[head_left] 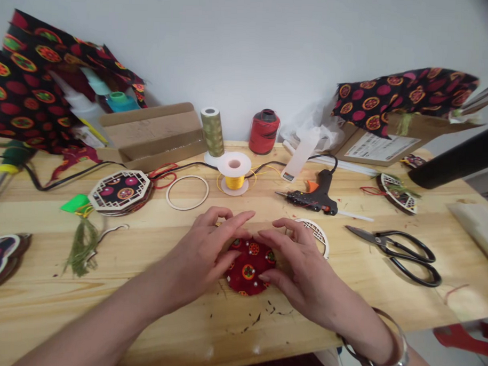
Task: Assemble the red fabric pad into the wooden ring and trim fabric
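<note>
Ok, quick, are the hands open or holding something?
Left hand: open, curved around the red cloth disc; hold unclear.
Right hand: open, curved around it too; likewise unclear.

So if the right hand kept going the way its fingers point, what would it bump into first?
The right hand is at the red patterned disc; going on, it would probably bump the left hand first, though depth is unclear.
</note>
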The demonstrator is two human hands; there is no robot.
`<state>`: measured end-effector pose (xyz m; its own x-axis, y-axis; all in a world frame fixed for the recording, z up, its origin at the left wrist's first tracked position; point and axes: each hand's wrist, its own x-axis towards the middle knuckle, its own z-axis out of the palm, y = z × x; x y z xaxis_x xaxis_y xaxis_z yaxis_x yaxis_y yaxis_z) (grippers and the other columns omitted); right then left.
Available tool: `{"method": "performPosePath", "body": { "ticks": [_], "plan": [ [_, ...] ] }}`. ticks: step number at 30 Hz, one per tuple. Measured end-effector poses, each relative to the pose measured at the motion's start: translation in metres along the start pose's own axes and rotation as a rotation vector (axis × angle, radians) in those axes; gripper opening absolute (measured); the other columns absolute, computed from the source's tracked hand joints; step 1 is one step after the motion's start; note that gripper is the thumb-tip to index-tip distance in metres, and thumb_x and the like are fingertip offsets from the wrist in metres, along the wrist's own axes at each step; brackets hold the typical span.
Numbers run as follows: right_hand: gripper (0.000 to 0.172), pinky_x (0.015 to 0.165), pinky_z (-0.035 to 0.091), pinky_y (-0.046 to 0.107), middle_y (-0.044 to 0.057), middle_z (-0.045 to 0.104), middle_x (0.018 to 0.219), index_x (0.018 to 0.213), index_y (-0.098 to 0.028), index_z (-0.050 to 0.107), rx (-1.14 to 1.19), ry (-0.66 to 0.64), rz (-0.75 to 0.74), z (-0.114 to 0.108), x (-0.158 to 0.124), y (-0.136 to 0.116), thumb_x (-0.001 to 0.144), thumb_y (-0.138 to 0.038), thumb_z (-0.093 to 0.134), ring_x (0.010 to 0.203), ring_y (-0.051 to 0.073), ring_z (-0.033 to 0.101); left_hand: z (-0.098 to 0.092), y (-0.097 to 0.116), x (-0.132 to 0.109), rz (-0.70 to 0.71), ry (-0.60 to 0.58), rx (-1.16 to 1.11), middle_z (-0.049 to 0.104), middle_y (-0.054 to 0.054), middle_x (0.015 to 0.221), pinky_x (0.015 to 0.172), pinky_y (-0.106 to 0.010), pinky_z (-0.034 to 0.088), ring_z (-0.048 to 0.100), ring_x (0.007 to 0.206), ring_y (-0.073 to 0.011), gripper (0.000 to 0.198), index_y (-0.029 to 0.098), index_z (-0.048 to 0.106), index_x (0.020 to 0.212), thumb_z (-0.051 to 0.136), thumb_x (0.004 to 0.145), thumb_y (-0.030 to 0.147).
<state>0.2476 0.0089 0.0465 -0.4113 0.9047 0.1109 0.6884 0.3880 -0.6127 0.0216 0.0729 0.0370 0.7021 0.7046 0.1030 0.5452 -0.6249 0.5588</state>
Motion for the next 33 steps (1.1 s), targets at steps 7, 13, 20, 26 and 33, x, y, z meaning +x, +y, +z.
{"method": "performPosePath", "body": {
  "ticks": [7, 13, 20, 26, 33],
  "plan": [
    [0.05, 0.107, 0.037, 0.047, 0.008, 0.053, 0.13, 0.133, -0.023, 0.041, 0.012, -0.001, 0.012, -0.0013, -0.0014, -0.002, 0.088, -0.02, 0.062, 0.13, 0.027, 0.032, 0.0003, 0.0001, 0.0009, -0.002, 0.0, 0.002, 0.063, -0.005, 0.123, 0.104, -0.044, 0.04, 0.043, 0.121, -0.0235, 0.061, 0.026, 0.028, 0.146, 0.049, 0.09, 0.013],
    [0.047, 0.103, 0.042, 0.046, 0.011, 0.056, 0.123, 0.131, -0.019, 0.043, 0.051, 0.179, -0.028, 0.0009, -0.008, 0.0047, 0.088, -0.027, 0.062, 0.127, 0.028, 0.036, -0.0005, 0.0018, 0.0002, 0.002, 0.016, -0.006, 0.062, -0.005, 0.12, 0.103, -0.041, 0.04, 0.044, 0.118, -0.0214, 0.058, 0.027, 0.03, 0.144, 0.047, 0.091, 0.011],
    [0.04, 0.1, 0.042, 0.048, 0.01, 0.06, 0.117, 0.126, -0.022, 0.046, 0.035, 0.162, -0.067, 0.0011, -0.0064, 0.0046, 0.089, -0.027, 0.061, 0.124, 0.028, 0.04, -0.0008, 0.0021, 0.0005, -0.004, 0.011, 0.002, 0.06, -0.006, 0.122, 0.103, -0.043, 0.04, 0.045, 0.118, -0.0222, 0.057, 0.026, 0.031, 0.144, 0.048, 0.091, 0.012],
    [0.038, 0.099, 0.042, 0.052, 0.012, 0.061, 0.113, 0.125, -0.02, 0.049, -0.024, 0.127, -0.042, -0.0001, -0.0048, 0.0017, 0.089, -0.027, 0.06, 0.126, 0.031, 0.039, -0.0013, 0.0018, 0.001, -0.016, 0.009, -0.007, 0.057, -0.007, 0.124, 0.104, -0.044, 0.04, 0.045, 0.12, -0.0224, 0.057, 0.027, 0.032, 0.143, 0.048, 0.091, 0.011],
    [0.037, 0.097, 0.045, 0.047, 0.013, 0.058, 0.116, 0.123, -0.019, 0.052, 0.013, 0.216, -0.051, 0.0014, -0.0059, 0.0045, 0.089, -0.029, 0.061, 0.124, 0.029, 0.042, -0.0014, 0.0015, 0.0005, -0.002, 0.01, -0.015, 0.062, -0.006, 0.121, 0.103, -0.044, 0.04, 0.045, 0.12, -0.0224, 0.058, 0.026, 0.031, 0.144, 0.049, 0.091, 0.012]
  ]
}}
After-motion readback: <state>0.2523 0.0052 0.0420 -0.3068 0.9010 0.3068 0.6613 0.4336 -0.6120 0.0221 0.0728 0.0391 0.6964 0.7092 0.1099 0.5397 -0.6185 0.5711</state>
